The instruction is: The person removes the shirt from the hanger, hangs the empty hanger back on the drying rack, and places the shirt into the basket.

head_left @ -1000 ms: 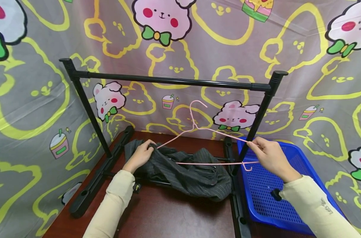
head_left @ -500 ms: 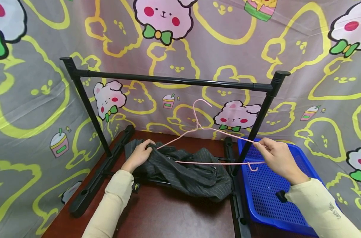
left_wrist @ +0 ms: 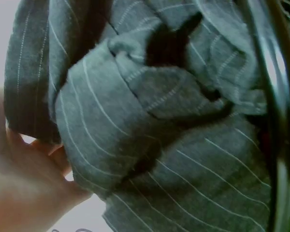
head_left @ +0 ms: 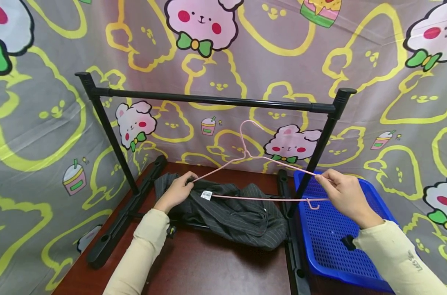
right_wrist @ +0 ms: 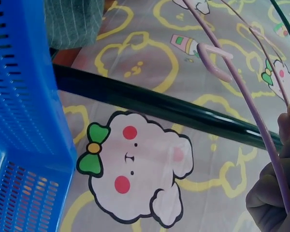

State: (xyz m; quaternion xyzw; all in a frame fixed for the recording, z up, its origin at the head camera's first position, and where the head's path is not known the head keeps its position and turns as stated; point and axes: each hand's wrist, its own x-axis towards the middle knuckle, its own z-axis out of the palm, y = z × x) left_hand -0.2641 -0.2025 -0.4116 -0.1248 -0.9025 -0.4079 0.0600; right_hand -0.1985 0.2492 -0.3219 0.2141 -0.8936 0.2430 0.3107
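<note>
Across the middle of the frame, your right hand (head_left: 341, 197) has its fingers clamped on the pink hanger (head_left: 247, 154) and your left hand's (head_left: 177, 191) fingers pinch the dark pinstriped garment (head_left: 242, 221) below centre, whose bunched folds could snag the tucked-in left end.

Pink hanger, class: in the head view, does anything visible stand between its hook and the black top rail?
Nothing visible does: between the top of the pink hanger and the black top rail, only patterned backdrop shows. The dark striped garment lies lower, clear of that gap.
</note>
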